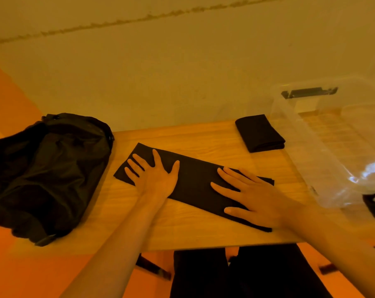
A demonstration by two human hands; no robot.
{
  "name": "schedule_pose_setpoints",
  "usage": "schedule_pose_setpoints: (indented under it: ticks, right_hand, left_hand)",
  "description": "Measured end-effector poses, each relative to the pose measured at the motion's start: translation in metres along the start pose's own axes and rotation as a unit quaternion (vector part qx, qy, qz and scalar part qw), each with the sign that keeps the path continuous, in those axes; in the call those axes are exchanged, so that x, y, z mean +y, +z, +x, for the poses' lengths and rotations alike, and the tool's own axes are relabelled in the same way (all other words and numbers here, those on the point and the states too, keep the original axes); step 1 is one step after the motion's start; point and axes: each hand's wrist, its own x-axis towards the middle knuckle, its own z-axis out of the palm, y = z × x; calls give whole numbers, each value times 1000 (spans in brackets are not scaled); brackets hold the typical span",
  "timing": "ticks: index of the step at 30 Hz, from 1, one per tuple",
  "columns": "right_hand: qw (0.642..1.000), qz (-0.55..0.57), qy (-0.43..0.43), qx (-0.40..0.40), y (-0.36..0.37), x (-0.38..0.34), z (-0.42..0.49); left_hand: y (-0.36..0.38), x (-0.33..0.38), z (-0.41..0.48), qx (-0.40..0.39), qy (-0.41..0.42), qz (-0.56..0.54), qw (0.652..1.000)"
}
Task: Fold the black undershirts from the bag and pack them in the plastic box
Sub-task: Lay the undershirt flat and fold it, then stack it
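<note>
Both hands lie flat, palm down, on a black undershirt (195,181) that is folded to a long narrow strip on the wooden table (203,138). The left hand (154,175) presses the strip's far-left end, fingers straight and spread, w/ the thumb pointing toward the other hand; it grips nothing. The right hand (253,201) presses the near-right end, also w/ fingers straight and apart, nothing pinched. Btw. the two hands a bare stretch of the strip shows, smooth and flat. Left of the left hand, near the strip's end, sits the black bag (48,168), slumped and crumpled, at the table's left end. Beyond the right hand, well apart from it, a second undershirt (259,133) lies already folded to a small rectangle, just beside the wall of the clear plastic box (324,168). The box stands to the right of the right hand, w/ a dark latch (309,92) at its far rim. A dark item (373,208) shows by the box's near corner, at the pic's right edge; I cannot tell what it is.
</note>
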Motion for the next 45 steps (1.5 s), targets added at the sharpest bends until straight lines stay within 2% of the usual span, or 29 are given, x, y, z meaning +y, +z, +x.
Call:
schedule_pose_setpoints:
  ticks: [11,16,20,24,27,29,32,34,36,39,41,45]
  right_hand:
    - [989,23,148,19,9,-39,9]
    - [955,57,273,98,27,-72,17]
    - [931,73,328,144,32,-98,28]
    - [906,96,382,153,31,-113,41]
    - [902,99,395,146,32,-119,43]
    - [903,107,392,140,32,-119,42]
    - [912,117,370,132,25,-120,36]
    - [929,120,338,93,11,-111,30]
    - [952,96,282,78,-5,-89,26]
    - [994,23,97,36,-12,-50,29]
    - [1000,-17,16,-9,-5,-38,27]
    - [999,-3,43,23,9,-47,21]
  left_hand:
    - [-8,16,50,-1,106,38,994]
    - [-10,41,80,-9,202,60,978]
    - [-13,60,97,-9,282,71,957]
    - [-12,76,110,-6,336,88,938]
    - [-12,82,112,-4,361,88,928]
    - [-11,81,112,10,362,93,928]
    - [-12,78,96,73,354,92,928]
    - [-11,77,78,101,354,53,928]
    - [-8,76,64,83,325,20,942]
    - [-5,73,58,28,274,17,961]
    - [-5,72,61,-6,272,28,962]
    - [-4,75,67,-8,301,57,952]
